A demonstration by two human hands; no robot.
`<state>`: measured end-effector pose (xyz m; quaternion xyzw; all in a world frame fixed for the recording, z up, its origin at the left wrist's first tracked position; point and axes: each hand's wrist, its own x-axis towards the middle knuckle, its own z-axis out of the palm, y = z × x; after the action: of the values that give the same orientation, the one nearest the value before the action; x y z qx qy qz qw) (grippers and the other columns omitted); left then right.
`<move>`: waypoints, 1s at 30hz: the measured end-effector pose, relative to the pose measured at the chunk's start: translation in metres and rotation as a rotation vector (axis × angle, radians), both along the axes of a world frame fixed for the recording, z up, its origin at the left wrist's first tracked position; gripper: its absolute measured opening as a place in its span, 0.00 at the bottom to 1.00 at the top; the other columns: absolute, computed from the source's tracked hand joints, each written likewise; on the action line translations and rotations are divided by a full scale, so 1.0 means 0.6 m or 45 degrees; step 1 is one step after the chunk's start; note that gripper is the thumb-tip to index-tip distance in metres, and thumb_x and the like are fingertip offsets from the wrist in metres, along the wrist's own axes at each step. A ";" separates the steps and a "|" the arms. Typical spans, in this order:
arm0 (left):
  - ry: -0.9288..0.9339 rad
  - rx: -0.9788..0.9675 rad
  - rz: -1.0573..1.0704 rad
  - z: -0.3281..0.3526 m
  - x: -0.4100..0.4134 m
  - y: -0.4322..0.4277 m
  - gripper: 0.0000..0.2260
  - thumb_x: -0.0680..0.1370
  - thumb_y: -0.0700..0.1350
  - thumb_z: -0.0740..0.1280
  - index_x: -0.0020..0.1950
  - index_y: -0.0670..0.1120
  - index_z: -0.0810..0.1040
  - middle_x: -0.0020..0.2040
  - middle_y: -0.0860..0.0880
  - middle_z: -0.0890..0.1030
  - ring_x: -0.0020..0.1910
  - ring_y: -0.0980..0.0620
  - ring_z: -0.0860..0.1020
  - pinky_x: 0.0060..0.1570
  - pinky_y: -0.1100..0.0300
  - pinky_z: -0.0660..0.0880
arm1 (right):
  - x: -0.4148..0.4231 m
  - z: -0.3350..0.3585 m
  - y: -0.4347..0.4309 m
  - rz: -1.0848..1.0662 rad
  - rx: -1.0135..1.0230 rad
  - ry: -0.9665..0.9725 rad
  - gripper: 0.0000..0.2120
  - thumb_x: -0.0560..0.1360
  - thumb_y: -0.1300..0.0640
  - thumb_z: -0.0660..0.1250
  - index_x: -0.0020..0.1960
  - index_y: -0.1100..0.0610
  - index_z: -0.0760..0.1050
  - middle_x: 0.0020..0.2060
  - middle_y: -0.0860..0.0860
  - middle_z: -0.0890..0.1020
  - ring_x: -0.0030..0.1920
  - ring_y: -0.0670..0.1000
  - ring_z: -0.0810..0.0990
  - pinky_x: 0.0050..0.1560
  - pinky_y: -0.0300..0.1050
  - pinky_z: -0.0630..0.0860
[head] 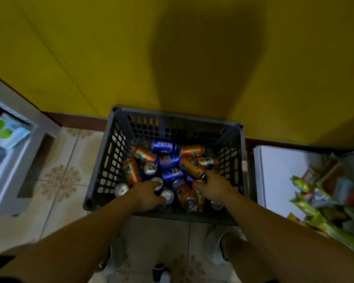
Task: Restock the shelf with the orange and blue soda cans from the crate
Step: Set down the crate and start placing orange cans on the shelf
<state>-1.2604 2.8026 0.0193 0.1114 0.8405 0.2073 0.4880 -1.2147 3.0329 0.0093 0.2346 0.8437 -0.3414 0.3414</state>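
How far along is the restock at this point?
Done: no can shows on any shelf in view. In hand: the left hand and right hand reach among the cans in the crate; grip unclear. Left: many orange cans and blue cans lie in it.

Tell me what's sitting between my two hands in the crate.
Head view: between the left hand and right hand lie only cans: a silver can top, a blue can and an orange can.

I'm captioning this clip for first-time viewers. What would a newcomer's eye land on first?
The dark crate in the middle, on the tiled floor against the yellow wall, heaped with orange cans and blue cans. Next, the left hand and right hand, both reaching down into its near side.
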 end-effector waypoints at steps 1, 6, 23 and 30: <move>-0.018 0.015 -0.012 -0.027 -0.004 0.006 0.22 0.74 0.56 0.67 0.66 0.51 0.70 0.63 0.49 0.74 0.59 0.47 0.75 0.60 0.54 0.72 | -0.002 -0.020 0.000 0.011 0.005 -0.036 0.15 0.75 0.45 0.66 0.59 0.50 0.75 0.50 0.53 0.81 0.48 0.53 0.79 0.46 0.46 0.76; -0.180 0.017 -0.096 -0.130 -0.007 0.043 0.17 0.77 0.51 0.65 0.64 0.47 0.73 0.60 0.46 0.77 0.56 0.46 0.76 0.57 0.52 0.73 | 0.000 -0.102 -0.028 0.007 -0.062 -0.183 0.11 0.78 0.46 0.64 0.49 0.53 0.71 0.42 0.52 0.76 0.44 0.53 0.77 0.48 0.49 0.75; -0.116 0.582 0.171 -0.006 -0.002 0.086 0.35 0.71 0.38 0.74 0.73 0.49 0.61 0.58 0.58 0.73 0.54 0.63 0.74 0.51 0.74 0.72 | -0.017 0.081 0.002 -0.093 -0.334 0.152 0.26 0.69 0.55 0.74 0.61 0.45 0.67 0.54 0.49 0.75 0.53 0.50 0.77 0.49 0.46 0.78; 0.081 0.930 0.548 0.206 0.039 0.136 0.22 0.70 0.44 0.75 0.60 0.52 0.71 0.51 0.54 0.81 0.48 0.56 0.80 0.51 0.57 0.78 | 0.033 0.275 0.002 -0.742 -0.534 0.819 0.27 0.74 0.58 0.71 0.69 0.48 0.65 0.56 0.50 0.76 0.51 0.45 0.78 0.42 0.34 0.78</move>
<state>-1.2371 2.8842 0.1432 0.1054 0.7306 0.5851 0.3359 -1.1951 3.0341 0.1742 0.2700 0.7185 -0.6410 -0.0069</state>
